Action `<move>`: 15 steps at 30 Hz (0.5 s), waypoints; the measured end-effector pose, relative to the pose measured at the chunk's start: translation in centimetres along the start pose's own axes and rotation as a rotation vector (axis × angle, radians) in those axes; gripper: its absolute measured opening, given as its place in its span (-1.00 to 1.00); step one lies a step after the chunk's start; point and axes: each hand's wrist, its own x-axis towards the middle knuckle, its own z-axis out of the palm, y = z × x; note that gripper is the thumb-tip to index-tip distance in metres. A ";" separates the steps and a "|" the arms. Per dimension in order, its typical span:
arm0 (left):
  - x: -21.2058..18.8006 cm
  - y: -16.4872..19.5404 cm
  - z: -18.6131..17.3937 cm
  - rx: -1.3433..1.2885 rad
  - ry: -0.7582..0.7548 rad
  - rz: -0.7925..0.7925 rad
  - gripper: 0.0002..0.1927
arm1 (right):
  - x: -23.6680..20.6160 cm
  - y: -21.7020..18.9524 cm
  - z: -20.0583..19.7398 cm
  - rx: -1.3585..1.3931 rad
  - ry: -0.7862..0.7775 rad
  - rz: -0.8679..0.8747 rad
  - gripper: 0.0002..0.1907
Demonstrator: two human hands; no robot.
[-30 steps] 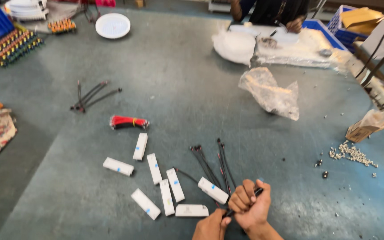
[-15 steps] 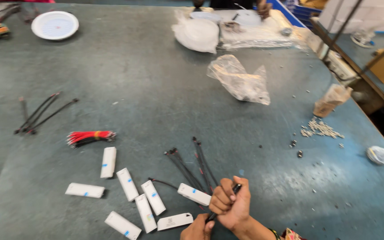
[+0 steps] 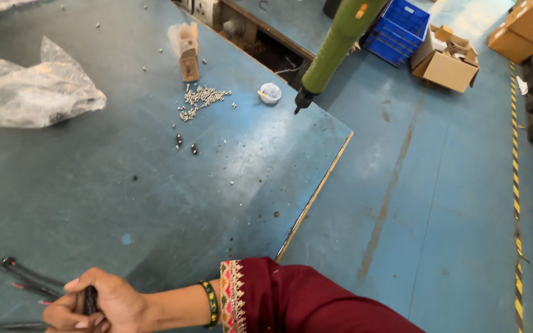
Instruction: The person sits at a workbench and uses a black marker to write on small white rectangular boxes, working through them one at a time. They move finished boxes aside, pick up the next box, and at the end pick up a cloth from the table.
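Your blue-green desk (image 3: 124, 185) carries a crumpled clear plastic bag (image 3: 29, 89) at its left edge. Your right hand (image 3: 97, 305), at the near edge, is clamped on a black cable (image 3: 89, 300); your left hand is out of sight.

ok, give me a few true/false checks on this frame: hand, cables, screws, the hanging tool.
1. The right hand grips a thin black item. True.
2. The pile of small screws sits inside a white bowl. False: the screws lie loose on the table.
3. The green hanging tool touches the table. False: its tip hangs above the table's edge.
4. Black cables lie on the table left of the hand. True.
5. The clear plastic bag is on the floor. False: it lies on the table.
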 end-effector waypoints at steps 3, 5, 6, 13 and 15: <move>0.4 0.2 -0.3 0.029 -0.035 -0.029 -0.63 | -0.2 -0.5 0.2 0.007 0.062 0.015 -0.38; -2.3 -0.5 0.2 0.030 -0.002 -0.027 -0.63 | -0.4 -0.7 0.9 0.090 0.050 0.039 -0.40; -4.6 -0.4 0.6 0.031 0.033 -0.021 -0.64 | -0.8 -1.1 1.2 0.140 0.022 0.053 -0.42; -15.2 1.9 -1.8 -0.299 0.201 0.007 -0.66 | -2.6 -4.0 1.2 0.041 0.544 -0.054 -0.36; -15.0 3.2 -1.7 -0.412 0.246 -0.018 -0.66 | -2.7 -4.6 0.7 -0.143 0.260 -0.099 -0.47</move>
